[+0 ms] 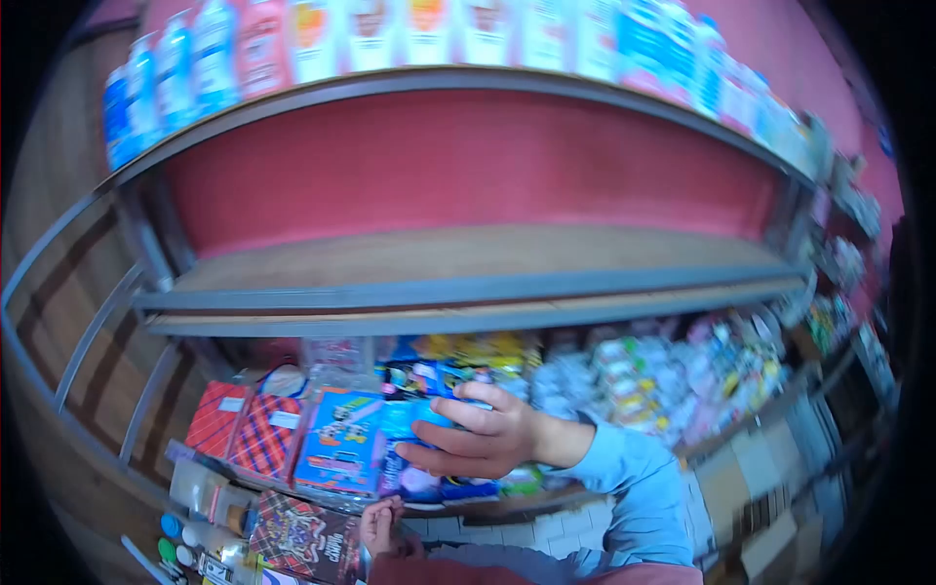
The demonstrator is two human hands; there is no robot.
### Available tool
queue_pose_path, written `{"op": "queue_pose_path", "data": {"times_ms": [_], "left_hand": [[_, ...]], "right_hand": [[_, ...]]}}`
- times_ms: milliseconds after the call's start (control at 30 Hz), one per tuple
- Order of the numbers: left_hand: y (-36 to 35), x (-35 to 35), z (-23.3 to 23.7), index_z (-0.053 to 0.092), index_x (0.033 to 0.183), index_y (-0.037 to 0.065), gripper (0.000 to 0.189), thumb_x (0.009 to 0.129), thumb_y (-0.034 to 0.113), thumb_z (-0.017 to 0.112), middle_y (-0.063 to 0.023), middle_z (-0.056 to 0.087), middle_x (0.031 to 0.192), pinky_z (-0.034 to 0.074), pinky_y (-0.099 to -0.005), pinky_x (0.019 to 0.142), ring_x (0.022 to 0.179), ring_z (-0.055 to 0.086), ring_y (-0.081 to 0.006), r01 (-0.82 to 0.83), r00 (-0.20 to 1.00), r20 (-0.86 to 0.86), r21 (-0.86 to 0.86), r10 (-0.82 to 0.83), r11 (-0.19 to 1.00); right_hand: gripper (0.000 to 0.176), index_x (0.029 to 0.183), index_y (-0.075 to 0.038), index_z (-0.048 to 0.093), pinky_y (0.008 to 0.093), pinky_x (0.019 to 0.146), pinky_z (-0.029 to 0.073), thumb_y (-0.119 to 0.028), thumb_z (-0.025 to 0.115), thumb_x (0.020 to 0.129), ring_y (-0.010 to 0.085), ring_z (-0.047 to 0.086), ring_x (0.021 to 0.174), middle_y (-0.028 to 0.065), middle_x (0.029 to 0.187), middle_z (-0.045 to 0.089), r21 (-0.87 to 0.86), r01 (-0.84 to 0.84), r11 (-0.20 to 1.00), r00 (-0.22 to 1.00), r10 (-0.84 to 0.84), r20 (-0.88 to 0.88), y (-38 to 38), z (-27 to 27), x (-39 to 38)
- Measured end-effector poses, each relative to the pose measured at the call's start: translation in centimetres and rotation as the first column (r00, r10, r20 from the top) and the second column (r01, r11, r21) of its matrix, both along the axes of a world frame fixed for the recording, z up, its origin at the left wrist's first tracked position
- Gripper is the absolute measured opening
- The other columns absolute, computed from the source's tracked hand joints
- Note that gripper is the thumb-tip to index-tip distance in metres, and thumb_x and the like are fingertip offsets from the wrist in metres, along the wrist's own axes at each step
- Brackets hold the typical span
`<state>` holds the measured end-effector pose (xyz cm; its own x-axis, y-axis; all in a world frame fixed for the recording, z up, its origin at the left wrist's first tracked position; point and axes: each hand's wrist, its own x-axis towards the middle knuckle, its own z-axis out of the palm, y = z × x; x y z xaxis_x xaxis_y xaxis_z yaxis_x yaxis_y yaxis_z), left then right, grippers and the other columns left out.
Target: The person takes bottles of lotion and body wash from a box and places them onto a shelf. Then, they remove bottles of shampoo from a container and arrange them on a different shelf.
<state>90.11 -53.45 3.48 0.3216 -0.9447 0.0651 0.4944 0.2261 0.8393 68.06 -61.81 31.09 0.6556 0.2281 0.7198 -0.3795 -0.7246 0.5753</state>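
My right hand [473, 436] reaches in from the right in a light blue sleeve, its fingers apart and slightly bent. It is over blue packets [398, 419] on the lower shelf; no held item can be made out. Low in the view, my left hand [380, 525] is closed, fingers curled together; whether anything is inside is hidden. It is near the plaid box with lettering [304, 536]. A blue box with colourful lettering [339, 439] lies left of my right hand, beside red plaid boxes [261, 429].
Bottles [370, 34] line the top shelf. A metal-edged middle shelf [478, 288] crosses above my hands. Yellow packets [487, 353] and many wrapped items [643, 380] fill the lower shelf. Containers [190, 536] stand bottom left; cartons [741, 453] are at right.
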Motion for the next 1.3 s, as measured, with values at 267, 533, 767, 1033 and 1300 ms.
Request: {"op": "queue_pose_path", "data": {"times_ms": [267,533,767,1033,1300], "left_hand": [[8.1,-19.2,2.0,0.058,0.100,-0.002,0.016,0.092,0.012,0.056,-0.0175,0.065,0.102,0.053,-0.0332,0.083,0.092,0.065,-0.0215,0.447,0.886,0.122,0.039,-0.448,0.894],[17.1,-38.4,5.9,0.060,0.100,-0.003,0.013,0.092,0.001,0.051,-0.0140,0.064,0.103,0.046,-0.0333,0.091,0.098,0.061,-0.0201,0.930,0.367,0.343,-0.142,-0.865,0.339],[24.7,-45.6,4.5,0.058,0.098,-0.003,0.012,0.092,0.005,0.051,-0.0168,0.062,0.099,0.050,-0.0366,0.086,0.093,0.062,-0.0236,0.984,-0.144,0.456,-0.027,-0.878,-0.175],[28.6,-51.3,3.6,0.057,0.099,-0.001,0.012,0.093,0.007,0.050,-0.0165,0.062,0.099,0.049,-0.0366,0.085,0.093,0.061,-0.0241,0.834,-0.483,0.448,-0.027,-0.752,-0.552],[29.4,-54.7,3.2,0.056,0.101,-0.003,0.013,0.092,0.000,0.046,-0.0170,0.060,0.101,0.048,-0.0359,0.088,0.096,0.059,-0.0227,0.583,-0.735,0.409,-0.024,-0.541,-0.812]], "right_hand": [[0.033,0.110,-0.014,0.067,0.0406,0.087,0.042,-0.010,0.065,0.077,0.0269,0.053,0.099,0.0066,0.107,0.059,0.738,0.090,0.668,0.722,-0.555,0.414,20.2,-15.6,-20.1],[0.021,0.102,-0.005,0.067,0.0374,0.082,0.042,-0.006,0.053,0.087,0.0280,0.053,0.093,0.0104,0.100,0.060,0.812,0.230,0.536,0.142,-0.844,0.517,42.3,-19.6,-31.2],[0.019,0.100,-0.003,0.067,0.0346,0.080,0.042,-0.008,0.051,0.091,0.0265,0.054,0.089,0.0113,0.095,0.061,0.820,0.317,0.477,-0.413,-0.709,0.572,56.3,-24.3,-31.0],[0.019,0.102,-0.004,0.066,0.0338,0.078,0.043,-0.010,0.051,0.093,0.0263,0.056,0.087,0.0102,0.091,0.062,0.863,0.279,0.421,-0.691,-0.536,0.485,60.3,-26.6,-24.8],[0.019,0.106,-0.005,0.065,0.0334,0.074,0.043,-0.009,0.053,0.092,0.0246,0.054,0.081,0.0080,0.086,0.061,0.869,0.340,0.359,-0.761,-0.438,0.479,56.6,-25.0,-23.8]]}}
